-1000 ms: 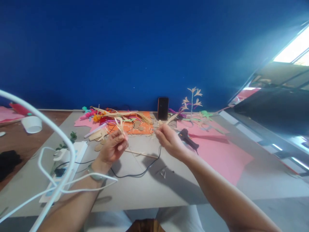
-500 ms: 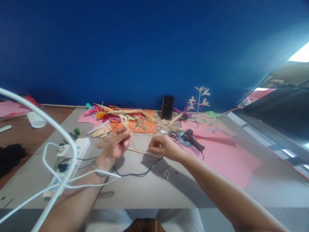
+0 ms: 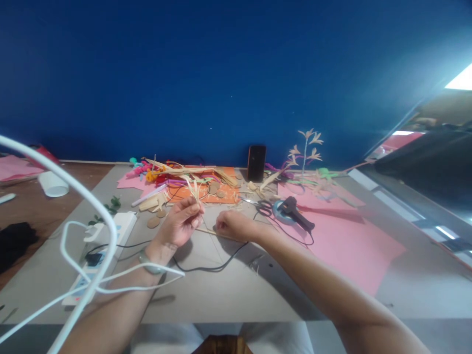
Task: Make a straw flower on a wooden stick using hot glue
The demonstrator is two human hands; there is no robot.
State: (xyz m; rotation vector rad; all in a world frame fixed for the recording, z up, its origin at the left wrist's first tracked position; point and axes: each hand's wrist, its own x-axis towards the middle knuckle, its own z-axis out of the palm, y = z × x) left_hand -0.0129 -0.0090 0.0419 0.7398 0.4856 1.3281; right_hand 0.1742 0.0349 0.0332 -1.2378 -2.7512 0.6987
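My left hand (image 3: 183, 220) pinches the base of a pale dried-husk flower (image 3: 193, 188), its thin petals spread upward. A fine dark thread or wire (image 3: 213, 241) trails down from it toward the table. To the right, my right hand (image 3: 234, 225) is curled closed, knuckles up; its fingertips are hidden, so I cannot see what they hold. A thin pale stick (image 3: 208, 232) lies on the table beneath, between both hands. Past the right hand are black-handled scissors (image 3: 264, 207). Behind the left hand are husk pieces and brown discs (image 3: 153, 222).
A black glue gun (image 3: 300, 216) rests on a blue tape roll over pink paper (image 3: 354, 250). A phone (image 3: 256, 163) leans on the blue wall. A finished husk-flower stem (image 3: 305, 152) stands right. White cables cross in front of a power strip (image 3: 120, 231) at left.
My right hand has moved left, closer to the left hand, and its fingers have turned out of sight. The left hand keeps its pinch on the flower.
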